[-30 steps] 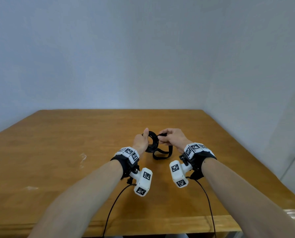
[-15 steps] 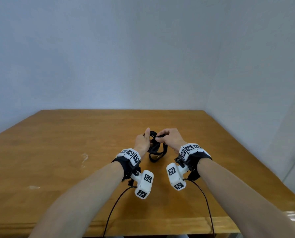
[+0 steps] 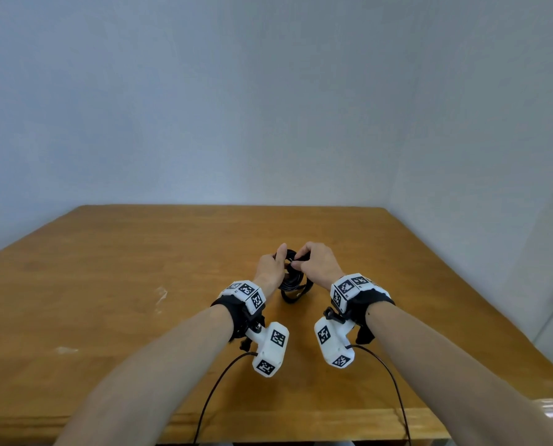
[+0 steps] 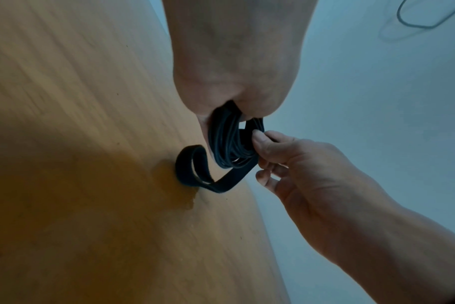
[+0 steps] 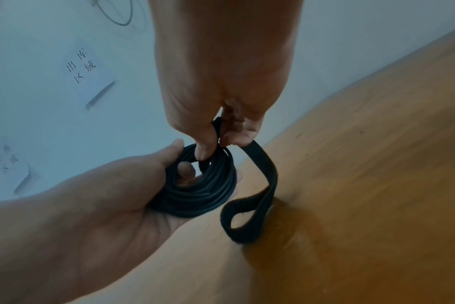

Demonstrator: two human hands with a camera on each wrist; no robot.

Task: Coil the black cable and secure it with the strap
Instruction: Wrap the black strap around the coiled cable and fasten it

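Observation:
The black cable [image 5: 203, 195] is wound into a small round coil [image 4: 227, 144] held just above the wooden table [image 3: 140, 284]. My left hand [image 3: 270, 268] grips the coil [image 3: 291, 280], thumb on top and a finger showing through its centre. My right hand [image 3: 317, 265] pinches the flat black strap [image 5: 260, 164] at the top of the coil. The strap [image 4: 221, 183] hangs down from the pinch, and its free end curls into a loop [image 5: 247, 216] that touches the tabletop.
A pale wall [image 3: 268, 107] stands behind the table, close on the right too. White wrist camera units [image 3: 268, 349] with thin black leads hang under both forearms. Paper labels [image 5: 87, 67] are stuck on the wall in the right wrist view.
My right hand has moved left toward the coil and now meets it with the strap's end. The hanging strap loop has drawn in closer under the coil.

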